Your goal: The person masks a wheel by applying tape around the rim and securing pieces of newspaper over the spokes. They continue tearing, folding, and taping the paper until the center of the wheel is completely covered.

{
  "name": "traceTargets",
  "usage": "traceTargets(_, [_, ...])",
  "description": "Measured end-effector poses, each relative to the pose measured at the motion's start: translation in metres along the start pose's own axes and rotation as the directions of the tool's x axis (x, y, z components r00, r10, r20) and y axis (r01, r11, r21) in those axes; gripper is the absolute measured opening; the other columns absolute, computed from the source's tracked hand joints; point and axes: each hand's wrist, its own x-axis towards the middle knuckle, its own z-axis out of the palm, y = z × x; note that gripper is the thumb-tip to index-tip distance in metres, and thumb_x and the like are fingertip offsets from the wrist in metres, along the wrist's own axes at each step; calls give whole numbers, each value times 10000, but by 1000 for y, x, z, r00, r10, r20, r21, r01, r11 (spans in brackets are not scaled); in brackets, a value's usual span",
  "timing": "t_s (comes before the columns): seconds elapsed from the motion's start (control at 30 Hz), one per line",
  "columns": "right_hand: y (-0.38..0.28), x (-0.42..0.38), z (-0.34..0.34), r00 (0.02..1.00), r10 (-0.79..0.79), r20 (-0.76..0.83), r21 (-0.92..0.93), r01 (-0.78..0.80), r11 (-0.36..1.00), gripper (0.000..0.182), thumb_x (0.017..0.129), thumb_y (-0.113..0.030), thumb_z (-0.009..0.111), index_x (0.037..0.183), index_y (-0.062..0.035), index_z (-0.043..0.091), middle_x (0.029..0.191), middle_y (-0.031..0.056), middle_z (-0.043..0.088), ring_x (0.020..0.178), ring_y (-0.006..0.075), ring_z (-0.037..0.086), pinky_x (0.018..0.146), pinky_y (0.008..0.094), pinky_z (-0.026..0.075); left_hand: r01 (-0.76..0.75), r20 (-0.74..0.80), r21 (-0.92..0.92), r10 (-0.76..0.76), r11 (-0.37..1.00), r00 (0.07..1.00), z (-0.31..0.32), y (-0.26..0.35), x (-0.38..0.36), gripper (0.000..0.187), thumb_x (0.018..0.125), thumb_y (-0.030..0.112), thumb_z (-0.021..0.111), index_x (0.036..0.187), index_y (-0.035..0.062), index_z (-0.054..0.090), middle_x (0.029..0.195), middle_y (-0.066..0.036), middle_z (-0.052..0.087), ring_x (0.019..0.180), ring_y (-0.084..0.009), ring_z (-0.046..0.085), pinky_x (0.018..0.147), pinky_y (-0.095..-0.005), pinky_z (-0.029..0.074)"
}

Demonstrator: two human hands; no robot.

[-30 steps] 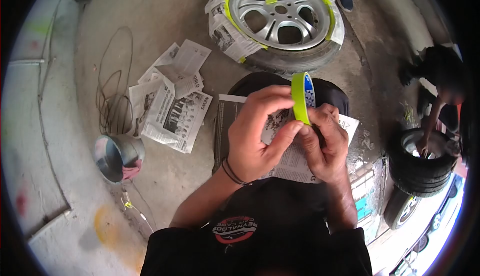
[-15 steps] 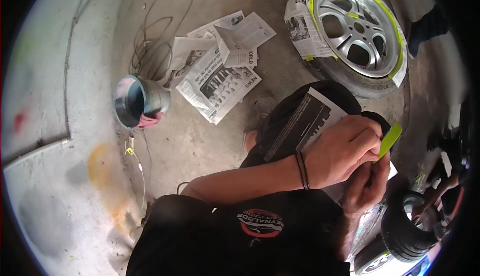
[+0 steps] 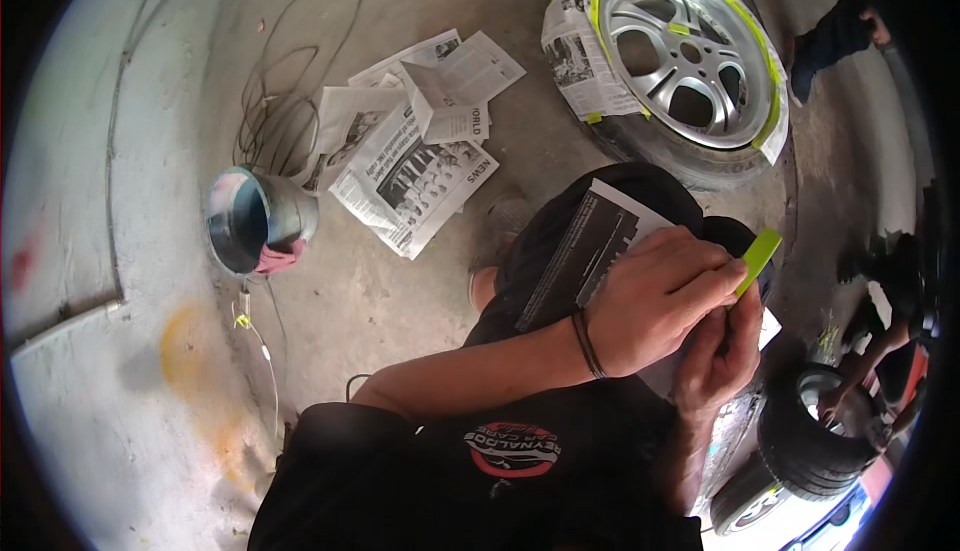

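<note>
My left hand [image 3: 655, 301], with a dark band at its wrist, reaches across from the left and pinches the green tape [image 3: 760, 256]. Just below and right of it, my right hand [image 3: 722, 356] has its fingers closed at the lower end of the same tape. Their fingertips nearly meet, partly hiding the tape's lower end. Under my left hand, a printed newspaper sheet [image 3: 575, 251] rests on my dark-clothed leg. A white corner of paper shows right of my right hand.
Newspaper sheets [image 3: 430, 166] lie on the concrete floor, beside a bucket [image 3: 285, 213] with a pink cloth and a coiled cable [image 3: 285, 116]. Ahead is a wheel [image 3: 690, 56] masked with newspaper and green tape. Another person's arm [image 3: 862, 366] touches a tire [image 3: 800, 451] at right.
The whole view has shifted slightly, so floor objects and the wheel appear farther left. Both hands remain together on the green tape, with my left hand's fingers a little more extended along it.
</note>
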Motion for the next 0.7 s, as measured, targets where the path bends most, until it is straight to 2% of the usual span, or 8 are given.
traceTargets(0.1, [-2,2,-2,1000,-15,20,-77,16,997,440,1106,25,576,1544,62,604,1271,170,740,1116,259,741,1005,379,572,-44,4,23,44,999,999,-4,-1,-1,267,904,61,877,1146,23,771,1090,-100,799,968,-303,792,899,-415,611])
traceTargets(0.17, [-2,3,2,988,-150,-46,-116,144,983,430,1040,89,636,1469,87,655,1116,166,764,966,256,654,886,392,545,-44,11,4,44,999,999,-8,0,0,269,895,60,887,1136,17,776,1087,-104,806,969,-305,798,908,-418,613])
traceTargets(0.23, [-7,6,-1,985,-168,-45,-130,161,978,436,1027,92,645,1463,98,650,1105,166,768,920,262,653,877,405,515,52,62,-39,-49,998,997,-13,7,0,331,873,48,905,1177,0,782,1089,-122,820,965,-299,803,896,-413,619])
traceTargets(0.27, [-9,9,-3,972,-235,-20,-137,230,963,438,1021,91,650,1460,100,649,1099,158,766,887,259,649,871,401,495,99,28,-39,-98,994,995,-15,13,2,338,869,32,914,1184,-9,799,1083,-136,831,953,-293,808,889,-414,623])
traceTargets(0.33, [-15,14,-4,955,-297,25,-132,297,946,453,997,95,672,1449,102,647,1067,138,753,809,257,638,849,396,448,69,38,-18,-68,997,997,-22,14,6,330,873,28,914,1182,-12,807,1080,-137,834,944,-292,809,883,-409,625])
traceTargets(0.57, [-13,20,8,948,-319,-5,-51,318,947,441,960,107,731,1398,98,676,1011,121,760,803,238,641,839,386,443,11,80,106,-20,994,997,-35,10,15,202,905,-35,866,1092,3,800,1051,-125,817,854,-278,765,804,-406,593])
traceTargets(0.63, [-13,21,7,948,-317,-23,-62,315,947,438,954,109,740,1388,95,682,1000,110,764,789,235,642,833,384,441,-109,177,232,69,966,982,-36,10,22,241,890,-26,855,1090,33,735,1015,-97,768,800,-285,708,773,-424,553])
traceTargets(0.7, [-19,25,1,938,-347,-3,-78,345,935,440,949,104,743,1385,90,687,1022,111,771,780,237,646,827,383,441,-158,207,231,110,960,972,-33,3,23,277,883,-24,825,1101,52,673,998,-86,719,790,-298,668,762,-442,523])
